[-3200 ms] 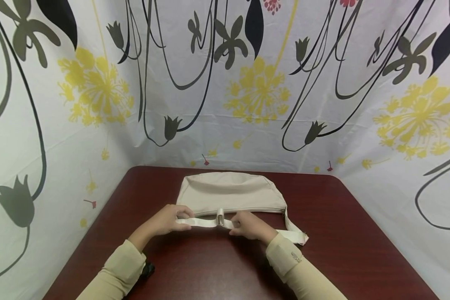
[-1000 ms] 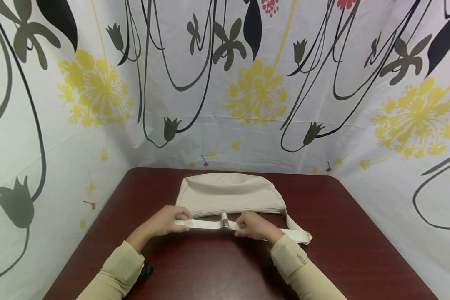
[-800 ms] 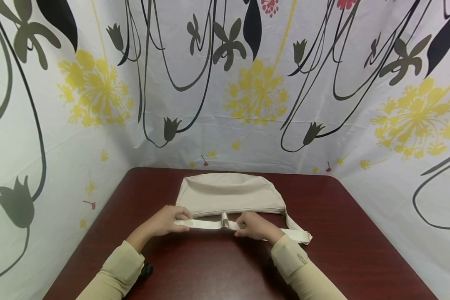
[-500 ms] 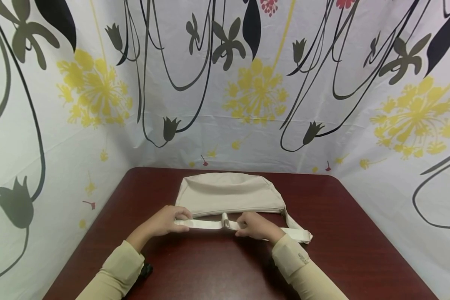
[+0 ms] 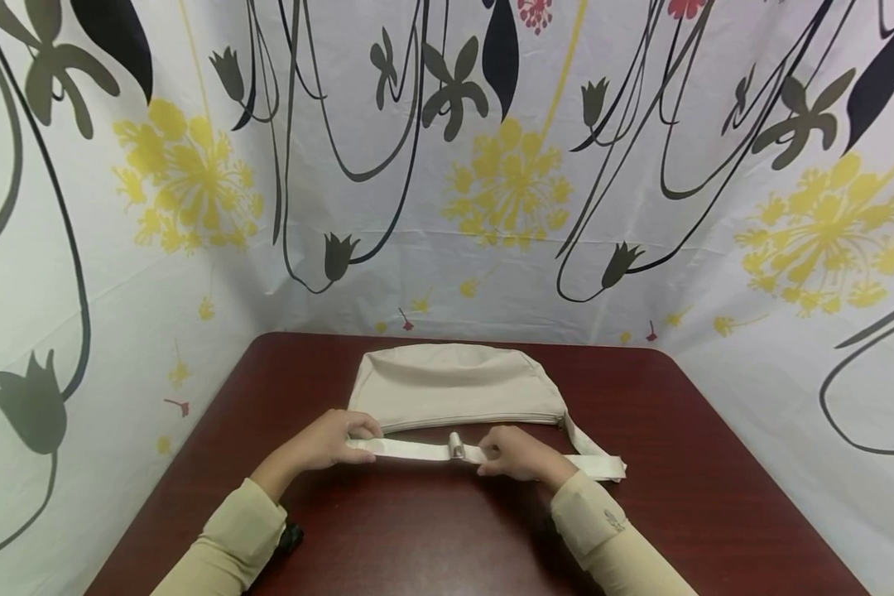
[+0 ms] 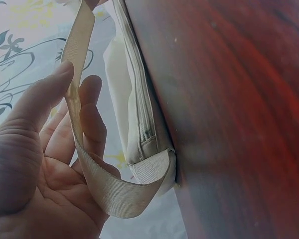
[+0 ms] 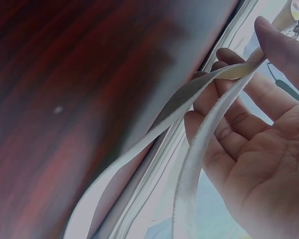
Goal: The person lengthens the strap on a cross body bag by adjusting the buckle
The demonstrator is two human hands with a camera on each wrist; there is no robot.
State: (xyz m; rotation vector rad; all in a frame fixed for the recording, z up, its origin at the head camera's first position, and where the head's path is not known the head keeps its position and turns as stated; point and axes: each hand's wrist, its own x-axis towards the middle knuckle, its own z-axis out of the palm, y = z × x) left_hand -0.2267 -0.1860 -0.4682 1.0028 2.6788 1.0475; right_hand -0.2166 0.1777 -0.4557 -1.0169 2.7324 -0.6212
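Observation:
A cream shoulder bag (image 5: 454,385) lies on the table with its zipped edge toward me. Its strap (image 5: 413,449) runs along the near side, between my two hands. My left hand (image 5: 331,439) pinches the strap between thumb and fingers; in the left wrist view the webbing (image 6: 79,64) passes there and loops down to the bag's end. My right hand (image 5: 517,454) pinches the strap just right of its metal slider buckle (image 5: 457,445). In the right wrist view two layers of strap (image 7: 189,174) come out from under the right thumb. Past that hand a folded strap end (image 5: 603,467) lies at the right.
The dark red wooden table (image 5: 417,530) reaches to a white floral curtain (image 5: 417,248) at the back and sides. A small black object (image 5: 290,536) shows beside my left sleeve (image 5: 246,526).
My right hand has moved right and slightly nearer, along with the buckle and the strap's folded end. The left hand and the bag have stayed almost in place.

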